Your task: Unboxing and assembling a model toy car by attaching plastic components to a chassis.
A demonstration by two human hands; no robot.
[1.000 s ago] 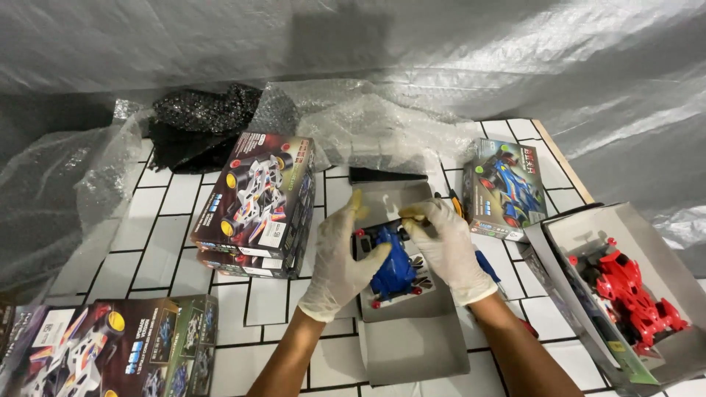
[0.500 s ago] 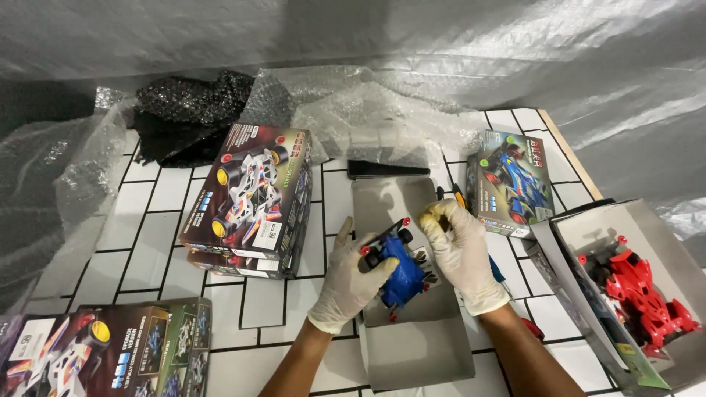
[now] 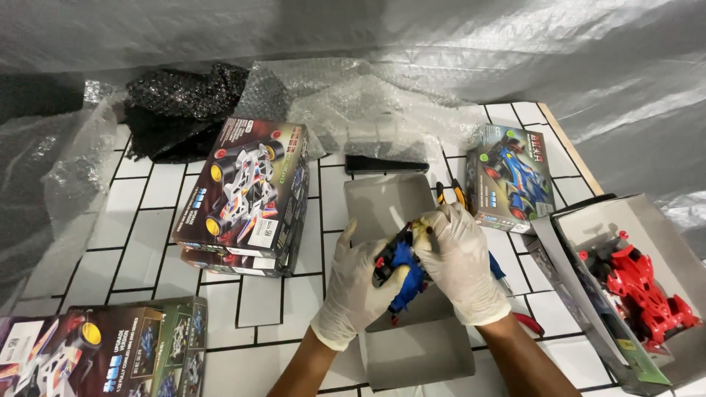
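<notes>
Blue toy car [image 3: 404,272] sits gripped between both gloved hands, held just above an open grey cardboard tray [image 3: 412,345] on the white-tiled counter [image 3: 147,213]; the left hand [image 3: 358,288] cups the car from below with fingers wrapped around it; the right hand [image 3: 462,261] presses down on its top, fingertips pinching near a wheel; left of the car lies a stack of toy car boxes [image 3: 246,195]; right of it, a red toy car [image 3: 643,290] rests in an open box [image 3: 662,220].

Grey plastic sheeting [image 3: 441,37] hangs behind a white-tiled table [image 3: 154,198] with dark grout, evenly lit.
</notes>
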